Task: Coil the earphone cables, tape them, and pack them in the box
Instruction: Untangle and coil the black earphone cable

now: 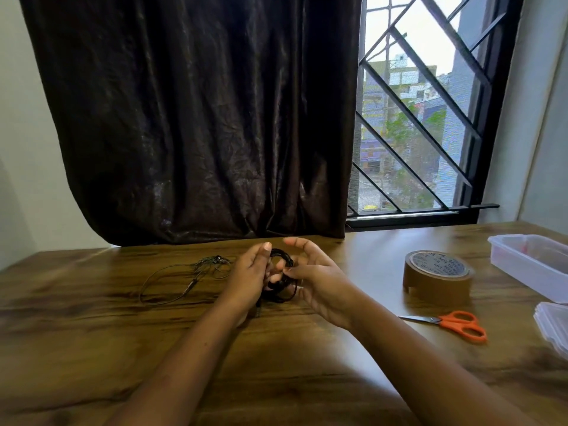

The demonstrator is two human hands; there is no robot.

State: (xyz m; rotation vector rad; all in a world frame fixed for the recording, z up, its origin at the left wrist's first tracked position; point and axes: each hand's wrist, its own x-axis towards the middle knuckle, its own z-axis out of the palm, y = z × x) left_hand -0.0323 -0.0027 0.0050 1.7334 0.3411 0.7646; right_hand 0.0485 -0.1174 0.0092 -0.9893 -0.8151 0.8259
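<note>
Head view: left hand (250,272) gripped the black earphone coil (281,256) dead centre, right hand (313,281) pinched its loops. Likely risk: loops springing apart if either hand let go for the tape roll (438,276) at 3 o'clock.

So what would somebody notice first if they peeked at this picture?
Probably the two hands in the middle, the left hand and the right hand, holding a bundle of black earphone cable over the wooden table. Next come the bright orange scissors on the right, near the big brown tape roll, and the dark curtain behind, which covers most of the window.
</note>
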